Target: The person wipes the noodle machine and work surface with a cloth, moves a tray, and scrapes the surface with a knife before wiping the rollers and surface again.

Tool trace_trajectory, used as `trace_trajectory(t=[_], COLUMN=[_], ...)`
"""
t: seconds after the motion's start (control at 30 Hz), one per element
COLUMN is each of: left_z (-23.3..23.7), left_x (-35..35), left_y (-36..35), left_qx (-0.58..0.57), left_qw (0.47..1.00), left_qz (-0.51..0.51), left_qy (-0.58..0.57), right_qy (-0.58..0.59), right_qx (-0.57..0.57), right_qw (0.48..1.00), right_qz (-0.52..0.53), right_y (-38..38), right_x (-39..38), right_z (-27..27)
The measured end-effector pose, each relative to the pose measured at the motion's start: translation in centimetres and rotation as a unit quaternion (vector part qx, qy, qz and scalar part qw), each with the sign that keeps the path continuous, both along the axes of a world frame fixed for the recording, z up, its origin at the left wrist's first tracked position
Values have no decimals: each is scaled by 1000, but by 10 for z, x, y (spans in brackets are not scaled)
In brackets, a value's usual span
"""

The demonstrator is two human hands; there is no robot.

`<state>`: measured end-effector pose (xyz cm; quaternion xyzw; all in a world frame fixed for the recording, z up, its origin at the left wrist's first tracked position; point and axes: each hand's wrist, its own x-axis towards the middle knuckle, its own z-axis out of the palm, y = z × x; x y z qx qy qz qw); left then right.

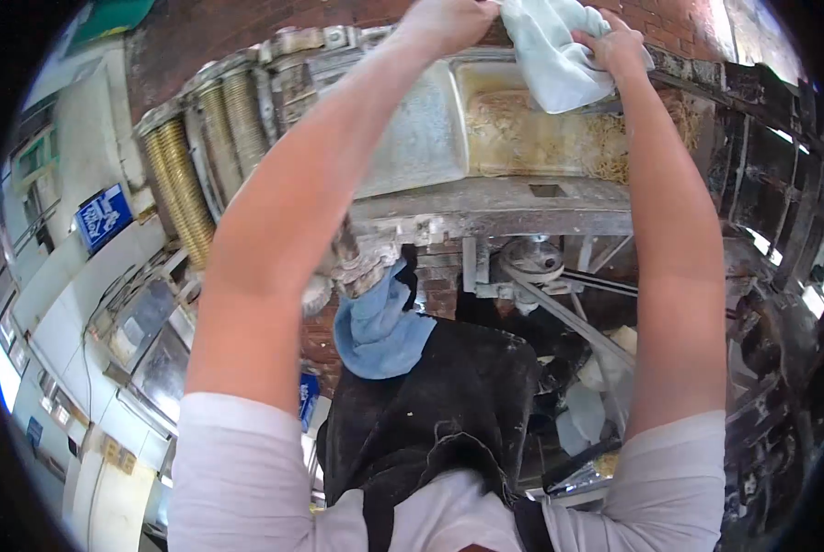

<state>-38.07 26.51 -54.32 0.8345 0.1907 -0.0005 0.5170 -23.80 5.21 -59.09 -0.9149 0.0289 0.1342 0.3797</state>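
Note:
Both arms reach far forward to the top of the head view, with a pale, whitish cloth (554,60) between the hands. My right hand (617,44) is closed on the cloth's right side, its thumb and fingers pressing into the fabric. At the cloth's upper left corner, my left hand (449,23) is closed on the edge; its fingertips are partly cut off by the frame's top. The cloth hangs bunched over a shallow yellowish tray (513,166), which has noodle-like strands (610,156) along its right end. Left of it is a whitish panel (416,143).
Ribbed golden rollers (177,184) belong to a machine at the left. A blue cloth (380,336) hangs below the machine's ledge (495,198), close to the black apron (439,396). A pulley with a belt (533,259) sits under the ledge. Dark metal framework (771,166) stands at the right.

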Motion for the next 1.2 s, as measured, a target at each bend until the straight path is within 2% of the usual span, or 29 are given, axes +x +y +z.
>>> trace_trajectory(t=[0.03, 0.07, 0.1, 0.13, 0.2, 0.23, 0.27, 0.33, 0.37, 0.4, 0.43, 0.47, 0.53, 0.6, 0.63, 0.67, 0.7, 0.77, 0.8, 0.87, 0.93, 0.97, 1.0, 1.07, 1.1, 1.13, 1.2], left_z=[34, 73, 124, 122, 145, 148, 144, 121, 88, 56, 34, 16, 7, 42, 57, 73, 88, 114, 121, 134, 130, 135, 139, 141, 144, 148, 166], left_x=[-25, -52, -82, -118, -192, -228, -267, -351, -408, -448, -461, -467, -465, -434, -419, -409, -400, -383, -373, -346, -326, -311, -298, -278, -276, -275, -279], left_y=[12, 27, 32, 66, 110, 130, 160, 206, 241, 260, 254, 244, 223, 199, 188, 184, 181, 163, 146, 110, 73, 51, 30, -3, -8, -12, 0], left_qx=[-3, -5, 3, 24, 29, 20, -5, -13, -46, -79, -82, -52, -24, -47, 5, 5, 8, -12, -15, -57, -131, -73, -14, 16, 31, 45, 59], left_qw=[1000, 1000, 999, 997, 980, 949, 899, 823, 798, 769, 769, 775, 776, 819, 826, 825, 843, 879, 878, 938, 963, 981, 991, 991, 990, 989, 972], left_qz=[-10, -21, 38, 54, 153, 290, 409, 531, 577, 620, 620, 624, 629, 563, 559, 560, 523, 437, 438, 310, 212, 169, 126, 134, 136, 137, 194], left_qy=[-5, -12, 17, -42, -120, -121, -155, -198, -167, -136, -132, -89, -43, -96, -76, -77, -122, -191, -194, -147, -99, -65, -29, -16, -9, -1, 122], right_qy=[-45, -92, -95, -95, -162, -313, -369, -294, -162, -77, -32, -38, -43, 113, 114, 92, 64, 41, -6, -27, -52, -43, -72, -47, -49, -35, -13], right_qx=[-131, -258, -326, -319, -190, -146, -84, 57, 132, 48, 14, -76, -170, -168, -169, -144, -118, -163, -200, -235, -263, -256, -233, -101, -101, -26, 84], right_qw=[987, 950, 931, 933, 965, 933, 923, 952, 975, 988, 987, 980, 962, 942, 941, 951, 960, 958, 957, 963, 959, 963, 967, 992, 992, 997, 991], right_qz=[76, 150, 137, 134, 85, 103, 78, 62, 69, 124, 158, 182, 209, 267, 270, 258, 247, 233, 208, 131, 86, 72, 74, 54, 52, 68, 103], right_y=[-4, -4, 2, 2, -4, -19, -17, -4, 9, 14, 21, 20, 16, 16, 13, 6, 0, -24, -40, -77, -107, -126, -150, -154, -152, -148, -121], right_x=[-4, -7, -13, -17, -21, -17, -35, -118, -161, -183, -205, -231, -254, -258, -263, -264, -261, -255, -252, -236, -221, -212, -204, -201, -200, -201, -207], right_z=[15, 28, 39, 44, 47, 25, 36, 77, 81, 51, 6, -78, -140, -139, -128, -105, -75, 3, 40, 103, 163, 183, 191, 225, 231, 236, 244])
